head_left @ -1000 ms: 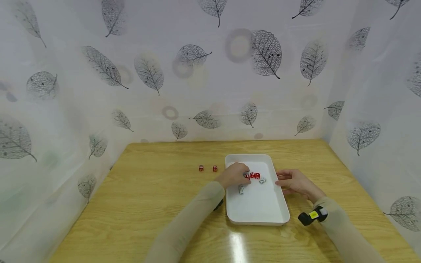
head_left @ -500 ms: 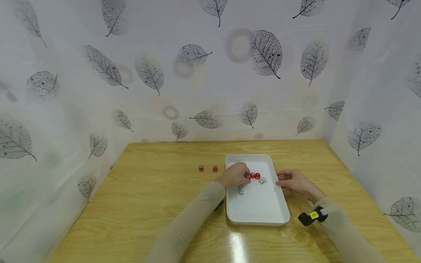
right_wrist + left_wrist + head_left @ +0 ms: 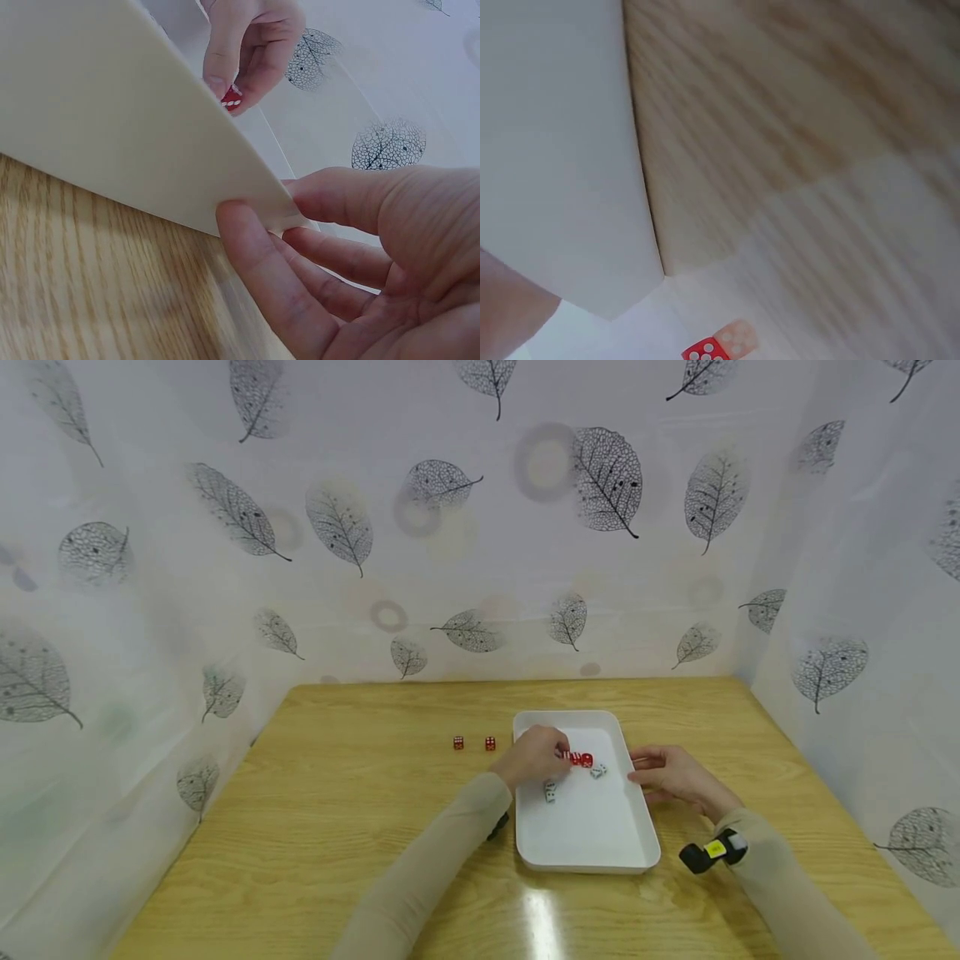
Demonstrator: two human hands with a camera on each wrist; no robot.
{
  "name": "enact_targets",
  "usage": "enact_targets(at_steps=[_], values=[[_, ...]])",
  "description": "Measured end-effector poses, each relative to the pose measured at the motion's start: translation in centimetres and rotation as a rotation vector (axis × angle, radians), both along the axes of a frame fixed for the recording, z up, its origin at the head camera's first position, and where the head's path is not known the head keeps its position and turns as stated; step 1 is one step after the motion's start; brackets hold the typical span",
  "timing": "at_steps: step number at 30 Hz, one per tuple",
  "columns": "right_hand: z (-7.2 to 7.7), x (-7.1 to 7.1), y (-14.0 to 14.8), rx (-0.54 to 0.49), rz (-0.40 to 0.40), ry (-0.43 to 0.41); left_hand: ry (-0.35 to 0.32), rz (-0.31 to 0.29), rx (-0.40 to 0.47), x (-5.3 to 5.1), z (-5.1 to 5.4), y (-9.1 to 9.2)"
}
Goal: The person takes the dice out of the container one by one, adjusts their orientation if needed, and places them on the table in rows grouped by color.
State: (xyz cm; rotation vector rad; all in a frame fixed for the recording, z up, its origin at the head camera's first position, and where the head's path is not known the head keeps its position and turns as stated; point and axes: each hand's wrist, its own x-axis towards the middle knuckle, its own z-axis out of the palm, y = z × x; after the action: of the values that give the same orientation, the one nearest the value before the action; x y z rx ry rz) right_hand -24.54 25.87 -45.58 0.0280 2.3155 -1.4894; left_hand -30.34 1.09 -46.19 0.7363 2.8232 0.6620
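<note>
In the white tray, my left hand pinches a red die between thumb and finger, clearest in the right wrist view, where that hand shows beyond the tray wall. Red dice stand in a row from its fingertips. White dice lie just in front, with more white dice below the left hand. My right hand touches the tray's right side, its fingers loosely bent against the outer wall. The left wrist view shows only part of the left hand.
Two red dice sit apart on the wooden table, left of the tray: one die and another die. In the left wrist view, a red die shows at the bottom edge. A leaf-patterned curtain surrounds the table's back and sides.
My left hand has risen slightly at the row of red dice, its fingers now covering a little more of the row's left end. The right hand and tray have stayed put.
</note>
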Motion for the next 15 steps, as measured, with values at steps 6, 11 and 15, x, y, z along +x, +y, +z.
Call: enact_targets(at_steps=[6,11,15], values=[[0.0,0.2,0.0,0.006,0.004,0.003,0.024,-0.011,0.075,0.1,0.8,-0.5],[0.1,0.1,0.1,-0.001,0.011,0.001,0.029,-0.019,0.119,0.2,1.4,-1.3],[0.1,-0.1,0.1,-0.008,0.006,-0.003,0.028,-0.016,0.18,0.3,1.6,-2.0]])
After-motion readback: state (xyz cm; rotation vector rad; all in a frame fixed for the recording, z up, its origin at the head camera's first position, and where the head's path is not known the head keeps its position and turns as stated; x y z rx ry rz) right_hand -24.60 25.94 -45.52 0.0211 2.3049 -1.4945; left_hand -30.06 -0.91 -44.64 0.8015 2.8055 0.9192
